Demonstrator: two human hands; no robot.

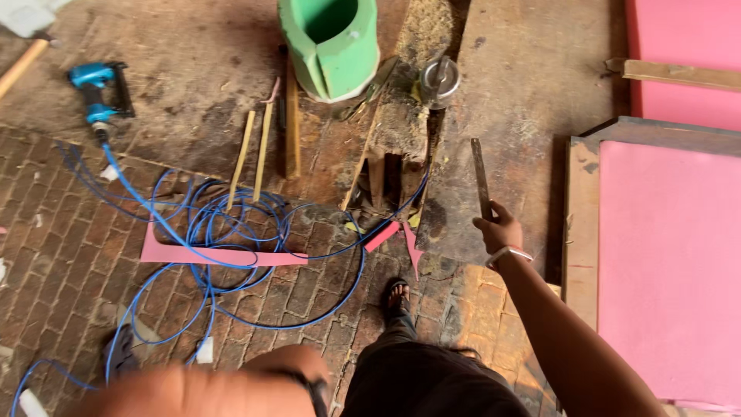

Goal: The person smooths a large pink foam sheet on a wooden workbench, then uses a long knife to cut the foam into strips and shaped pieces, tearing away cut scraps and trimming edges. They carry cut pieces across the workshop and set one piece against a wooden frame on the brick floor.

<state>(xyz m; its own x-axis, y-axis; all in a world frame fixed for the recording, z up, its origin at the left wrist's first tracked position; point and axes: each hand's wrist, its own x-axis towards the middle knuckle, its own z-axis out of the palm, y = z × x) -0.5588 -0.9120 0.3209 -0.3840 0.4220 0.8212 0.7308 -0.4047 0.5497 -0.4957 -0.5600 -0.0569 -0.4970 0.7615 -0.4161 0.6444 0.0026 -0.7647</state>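
**Gripping a Flat Strip Over the Workshop Floor**

Reaching forward from the lower right of the view, the right arm extends nearly straight, with a bangle at the wrist. The right hand (500, 228) is clenched around the lower end of a thin dark strip (481, 177), which stands almost upright and tilts slightly leftward above the fist. The strip's material cannot be determined; it reads as flat, narrow and dark.

The left arm crosses the bottom edge of the view, bent and strongly blurred. A dark strap circles the wrist. The left hand itself is cut off or hidden below the frame, so its state cannot be determined.

Below the right hand lies a dark wooden board (509, 116). To its right, a wooden frame (577, 232) carries a pink panel (668, 262). One sandalled foot (397, 295) rests on the brick floor (54, 255).

Left of centre, a blue hose (231, 232) lies in loose coils over a pink offcut (224, 255) and runs up to a blue pneumatic tool (96, 89). A green block (332, 46) with a hollow centre stands at the top, partly cut off by the frame edge. A round metal object (440, 79) beside it is too small to identify.
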